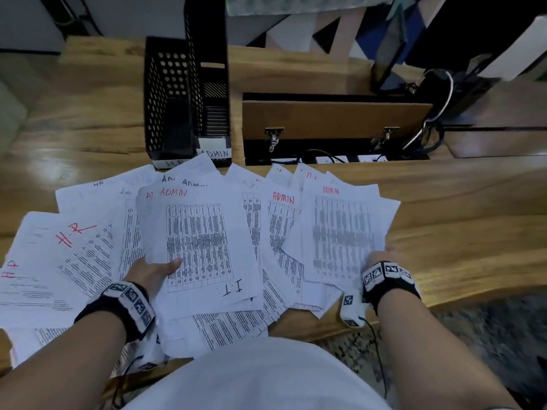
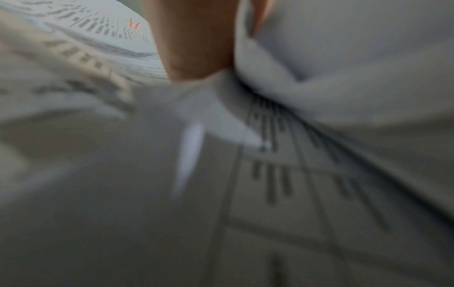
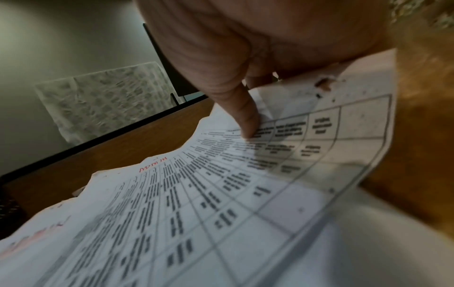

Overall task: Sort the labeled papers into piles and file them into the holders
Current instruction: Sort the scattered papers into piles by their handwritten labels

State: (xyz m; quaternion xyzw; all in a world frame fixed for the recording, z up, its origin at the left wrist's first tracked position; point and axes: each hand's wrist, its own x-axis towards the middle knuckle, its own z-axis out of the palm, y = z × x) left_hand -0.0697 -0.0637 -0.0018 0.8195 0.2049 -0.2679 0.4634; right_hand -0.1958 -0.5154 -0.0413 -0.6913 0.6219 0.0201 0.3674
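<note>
Head view shows the left hand (image 1: 154,272) pinching an ADMIN sheet (image 1: 195,247), thumb on top, while the right hand (image 1: 377,258) pinches another ADMIN sheet (image 1: 340,232) just ahead of its knuckles. Stacking them squarely before reaching for the ADMIN holder (image 1: 211,84) beyond would likely help.

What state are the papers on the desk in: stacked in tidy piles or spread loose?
Spread loose. The papers fan out overlapping across the desk, ADMIN and H.R sheets mixed, in front of the holders.

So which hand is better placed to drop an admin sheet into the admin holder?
Left, probably: the left hand already grips an ADMIN-marked sheet directly below the ADMIN holder; the right hand is farther off.
</note>
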